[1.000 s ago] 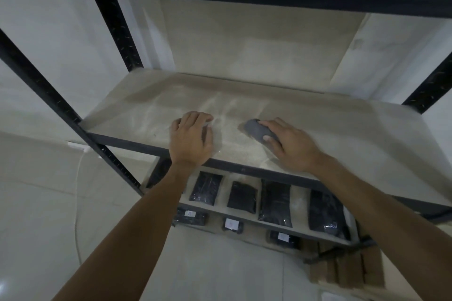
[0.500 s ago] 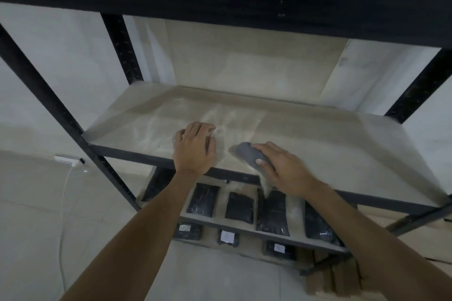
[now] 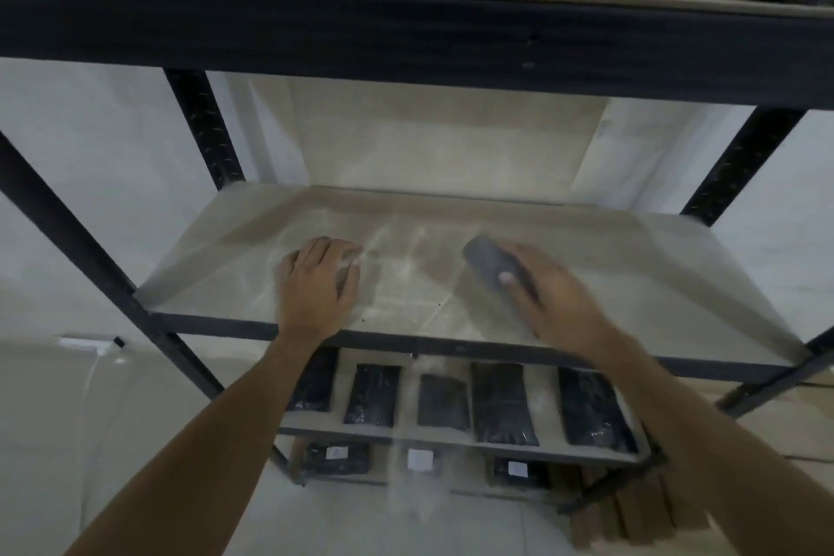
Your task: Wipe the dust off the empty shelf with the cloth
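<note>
The right hand's fingers (image 3: 512, 280) are curled round a bunched grey cloth (image 3: 492, 266), thumb pressed over its near side, holding it down on the empty shelf (image 3: 632, 266) a little right of centre. The right hand (image 3: 555, 302) is motion-blurred. The left hand (image 3: 318, 284) lies palm down on the shelf left of centre, fingers straight and together, gripping nothing, apparently bracing.

Compared with half a second ago the cloth has swung from the near edge out to the right and farther in, while the left hand has stayed where it was. Pale swept streaks cross the dust between the two hands, and a faint plume of dust (image 3: 415, 479) drifts down below the near edge in front of the dark wrapped packages (image 3: 501, 402) on the lower shelf. I judge the middle near strip mostly wiped; the far band and both ends still look dull and dusty, so much wiping remains.
</note>
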A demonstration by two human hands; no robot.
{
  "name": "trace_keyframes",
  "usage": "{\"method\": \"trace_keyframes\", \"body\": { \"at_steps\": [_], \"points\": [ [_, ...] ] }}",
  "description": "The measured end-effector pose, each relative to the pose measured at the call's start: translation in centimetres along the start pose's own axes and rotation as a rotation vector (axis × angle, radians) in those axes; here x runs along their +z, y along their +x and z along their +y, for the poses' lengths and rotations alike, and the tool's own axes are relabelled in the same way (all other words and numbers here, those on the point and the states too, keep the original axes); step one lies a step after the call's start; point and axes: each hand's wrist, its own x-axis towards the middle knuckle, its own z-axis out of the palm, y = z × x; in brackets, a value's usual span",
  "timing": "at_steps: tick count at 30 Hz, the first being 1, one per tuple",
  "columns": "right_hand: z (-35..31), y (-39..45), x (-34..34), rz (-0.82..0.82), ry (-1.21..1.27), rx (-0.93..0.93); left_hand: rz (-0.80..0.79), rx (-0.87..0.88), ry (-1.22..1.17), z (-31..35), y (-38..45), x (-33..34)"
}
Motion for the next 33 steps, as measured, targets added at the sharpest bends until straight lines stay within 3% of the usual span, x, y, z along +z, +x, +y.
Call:
{"method": "trace_keyframes", "body": {
  "at_steps": [3,6,19,24,29,33],
  "points": [
    [6.6,3.8,-3.3,0.025,-0.170,0.177,-0.020,0.000,-0.008,-0.3,0.2,0.4],
    [10.2,5.3,-3.3,-0.139,-0.306,0.377,-0.026,0.005,0.001,-0.3,0.0,0.5],
    [2.3,-1.4,1.9,-0.160,-0.213,-0.010,-0.007,-0.006,0.022,0.7,-0.1,-0.1],
    [-3.3,-4.2,3.8,-0.269,-0.013,-0.104,-0.034,-0.040,0.021,0.5,0.0,0.0],
    [-2.5,-1.6,1.9,-0.167,0.067,-0.073,-0.026,-0.045,0.006,0.4,-0.1,0.1],
    [3.7,2.2,-1.2,-0.139,-0.186,0.080,-0.037,-0.047,0.004,0.4,-0.1,0.1]
  ]
}}
